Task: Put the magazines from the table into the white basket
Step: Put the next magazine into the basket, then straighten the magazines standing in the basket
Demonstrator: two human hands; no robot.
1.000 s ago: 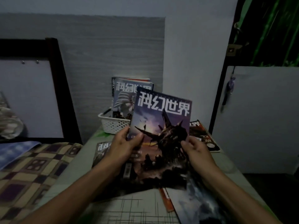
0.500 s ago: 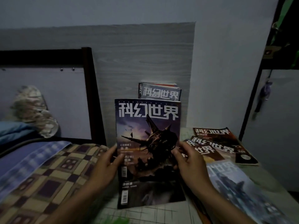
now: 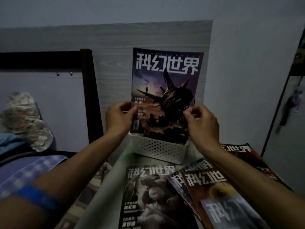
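A purple magazine (image 3: 166,83) with a dark spaceship on its cover stands upright, its bottom edge down inside the white perforated basket (image 3: 158,150) at the back of the table. My left hand (image 3: 118,119) pinches its left edge and my right hand (image 3: 202,124) grips its right edge. Any magazines behind it in the basket are hidden by this cover. On the table (image 3: 105,187) in front of the basket lie several more magazines: a dark one (image 3: 148,195) in the middle, an orange one (image 3: 208,185) to its right, a red one (image 3: 239,152) at the far right.
A bed with a checked blanket (image 3: 26,172) and a dark headboard post (image 3: 90,96) lies to the left of the table. A grey wood-grain wall panel (image 3: 115,52) stands directly behind the basket. A white door (image 3: 290,129) with a hanging ornament is on the right.
Both hands have carried the spaceship magazine up and away from me, from above the table to the basket, and its lower edge now sits inside the basket.
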